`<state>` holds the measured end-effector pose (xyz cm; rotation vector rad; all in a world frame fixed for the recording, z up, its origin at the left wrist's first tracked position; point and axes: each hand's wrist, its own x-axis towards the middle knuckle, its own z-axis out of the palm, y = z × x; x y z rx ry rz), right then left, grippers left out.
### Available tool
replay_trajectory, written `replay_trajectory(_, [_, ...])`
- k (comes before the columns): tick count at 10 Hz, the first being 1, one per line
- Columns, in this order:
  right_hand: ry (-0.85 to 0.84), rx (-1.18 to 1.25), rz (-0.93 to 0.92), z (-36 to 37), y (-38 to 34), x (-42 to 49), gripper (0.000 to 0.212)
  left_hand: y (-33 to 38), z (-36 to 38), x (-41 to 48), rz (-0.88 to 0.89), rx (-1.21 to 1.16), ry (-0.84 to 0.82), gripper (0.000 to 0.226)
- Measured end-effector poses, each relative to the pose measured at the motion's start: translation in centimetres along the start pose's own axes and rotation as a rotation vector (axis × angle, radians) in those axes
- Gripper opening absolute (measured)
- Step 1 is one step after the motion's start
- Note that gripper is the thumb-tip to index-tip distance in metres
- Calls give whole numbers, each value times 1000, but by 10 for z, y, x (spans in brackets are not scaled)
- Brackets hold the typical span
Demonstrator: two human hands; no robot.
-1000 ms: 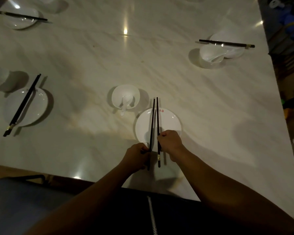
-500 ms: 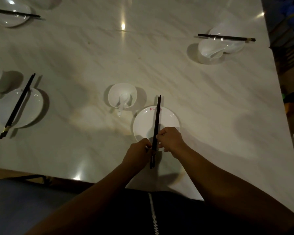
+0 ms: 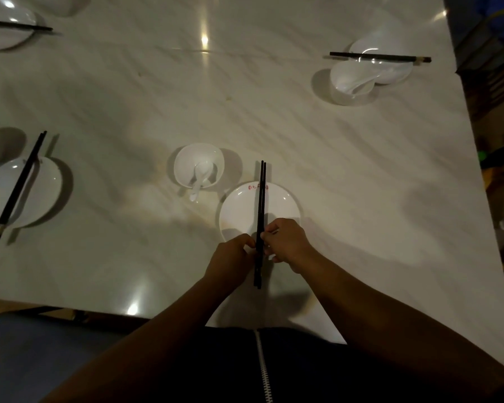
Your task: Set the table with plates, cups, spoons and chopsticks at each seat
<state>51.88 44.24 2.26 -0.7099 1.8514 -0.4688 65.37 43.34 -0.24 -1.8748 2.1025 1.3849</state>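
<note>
The chopsticks (image 3: 260, 216), apart a second before, had been drawn together into one tight pair lying straight across the plate (image 3: 282, 207) in the lower centre of the frame, tips reaching past its far rim and butts overhanging the near rim toward the tabletop (image 3: 245, 106) edge. The left hand (image 3: 233, 261) and right hand (image 3: 287, 242) met at the sticks just over the near rim, fingers of each pinched against the pair from either side. To the upper left of the plate, just beside it, stood a cup (image 3: 199, 164) with a spoon (image 3: 200, 177) resting in it, its handle hanging over the near edge.

Three other settings showed with chopsticks already laid over their plates: at the left edge (image 3: 18, 189), the upper left corner (image 3: 15, 24) and the upper right (image 3: 380, 57).

The sticks appeared thin, stiff and light, likely smooth enough to roll or slide on the glazed plate, so a hold near the butt ends, squeezing both at once, seemed the surest way to keep them level. The plate and cup looked like ceramic, breakable if knocked, on a glossy top that would offer little friction. This seat looked close to finished.
</note>
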Motion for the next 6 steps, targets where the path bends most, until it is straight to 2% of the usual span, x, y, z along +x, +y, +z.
replay_trajectory(1, [21, 7, -11, -2, 0, -1, 8, -1, 0, 1, 49, 56, -26, 15])
replay_trajectory(4, [113, 31, -13, 3, 3, -4, 11, 3, -21, -2, 165, 21, -133, 16])
replay_trajectory(5, [178, 24, -29, 2, 7, -10, 15, 4, -39, -1, 274, 50, -111, 20])
replay_trajectory(6, [262, -55, -77, -5, 4, -23, 16, 10, -58, 6, 348, 199, -159, 29])
